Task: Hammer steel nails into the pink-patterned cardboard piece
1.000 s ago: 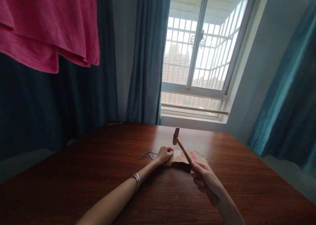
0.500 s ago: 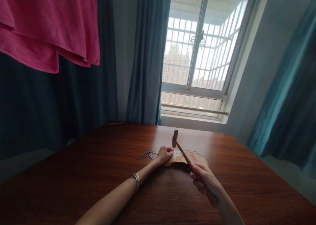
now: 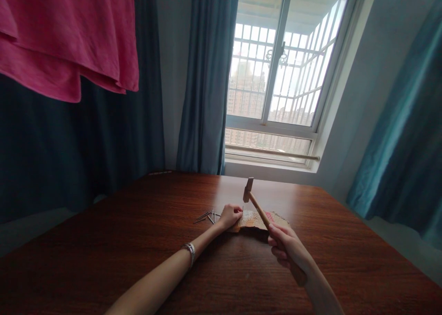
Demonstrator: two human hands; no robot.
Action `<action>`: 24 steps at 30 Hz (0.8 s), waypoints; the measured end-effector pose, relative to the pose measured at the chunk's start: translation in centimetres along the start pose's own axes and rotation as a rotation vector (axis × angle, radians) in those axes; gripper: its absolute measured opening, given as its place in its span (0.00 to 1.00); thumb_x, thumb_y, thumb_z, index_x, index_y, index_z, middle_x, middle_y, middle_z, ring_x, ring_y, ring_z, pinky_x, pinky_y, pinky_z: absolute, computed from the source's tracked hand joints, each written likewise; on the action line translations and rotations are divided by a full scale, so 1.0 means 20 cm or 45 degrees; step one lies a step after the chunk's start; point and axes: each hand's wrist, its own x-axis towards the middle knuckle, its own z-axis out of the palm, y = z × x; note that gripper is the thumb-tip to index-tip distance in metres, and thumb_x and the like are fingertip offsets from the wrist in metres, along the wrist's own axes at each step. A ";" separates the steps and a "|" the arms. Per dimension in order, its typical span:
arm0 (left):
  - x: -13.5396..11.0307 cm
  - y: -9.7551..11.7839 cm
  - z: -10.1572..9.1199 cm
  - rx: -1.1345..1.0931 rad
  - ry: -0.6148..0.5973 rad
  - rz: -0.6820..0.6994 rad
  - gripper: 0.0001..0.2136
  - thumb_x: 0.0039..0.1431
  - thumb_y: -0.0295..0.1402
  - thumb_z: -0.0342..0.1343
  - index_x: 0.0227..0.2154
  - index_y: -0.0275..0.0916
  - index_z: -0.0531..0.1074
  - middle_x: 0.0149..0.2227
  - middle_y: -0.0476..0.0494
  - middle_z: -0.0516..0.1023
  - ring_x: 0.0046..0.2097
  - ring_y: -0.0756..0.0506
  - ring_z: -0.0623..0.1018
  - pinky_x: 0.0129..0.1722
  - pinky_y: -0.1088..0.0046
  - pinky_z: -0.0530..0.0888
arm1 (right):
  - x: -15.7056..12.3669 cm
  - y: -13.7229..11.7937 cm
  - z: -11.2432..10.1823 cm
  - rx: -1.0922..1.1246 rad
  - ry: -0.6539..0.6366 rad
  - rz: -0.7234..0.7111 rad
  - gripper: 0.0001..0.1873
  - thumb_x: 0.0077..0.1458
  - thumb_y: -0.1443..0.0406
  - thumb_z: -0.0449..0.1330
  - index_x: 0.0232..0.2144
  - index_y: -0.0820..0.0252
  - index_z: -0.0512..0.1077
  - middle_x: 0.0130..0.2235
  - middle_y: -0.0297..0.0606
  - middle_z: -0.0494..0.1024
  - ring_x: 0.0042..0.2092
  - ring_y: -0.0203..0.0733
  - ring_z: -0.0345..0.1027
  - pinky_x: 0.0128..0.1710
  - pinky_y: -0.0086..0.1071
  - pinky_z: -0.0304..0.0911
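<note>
My left hand (image 3: 230, 215) rests on the wooden table (image 3: 138, 241) with its fingers pinched round a thin upright nail (image 3: 243, 209), at the left end of a patterned cardboard piece (image 3: 253, 220). My right hand (image 3: 288, 249) grips the wooden handle of a small hammer (image 3: 253, 201). The hammer's metal head is raised a little above and to the right of the nail. A bracelet sits on my left wrist.
Several loose nails (image 3: 207, 216) lie on the table just left of my left hand. A window (image 3: 276, 75) with blue curtains stands behind the table. A pink cloth (image 3: 65, 38) hangs at the upper left.
The hammer head dropped toward the nail half a second ago and has now risen again. My left hand has stayed on the nail.
</note>
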 end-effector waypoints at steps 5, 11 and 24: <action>0.00 0.00 0.00 0.010 0.023 0.016 0.13 0.49 0.35 0.49 0.31 0.35 0.77 0.30 0.45 0.78 0.32 0.47 0.74 0.33 0.76 0.66 | 0.00 -0.01 0.01 -0.015 -0.014 -0.005 0.21 0.43 0.50 0.59 0.29 0.57 0.57 0.21 0.24 0.64 0.11 0.23 0.47 0.06 0.19 0.40; -0.01 0.02 -0.01 0.031 0.026 0.034 0.13 0.49 0.33 0.49 0.31 0.36 0.77 0.30 0.45 0.78 0.32 0.48 0.74 0.34 0.76 0.66 | 0.01 -0.01 0.01 -0.016 0.009 -0.015 0.21 0.43 0.50 0.59 0.29 0.57 0.57 0.21 0.24 0.63 0.11 0.22 0.47 0.07 0.19 0.39; 0.01 -0.03 0.03 0.022 0.053 0.018 0.12 0.49 0.34 0.50 0.31 0.36 0.76 0.29 0.46 0.78 0.30 0.48 0.74 0.31 0.76 0.66 | 0.00 0.02 0.00 -0.030 -0.034 0.027 0.21 0.44 0.49 0.59 0.29 0.56 0.58 0.20 0.23 0.63 0.11 0.22 0.46 0.06 0.19 0.40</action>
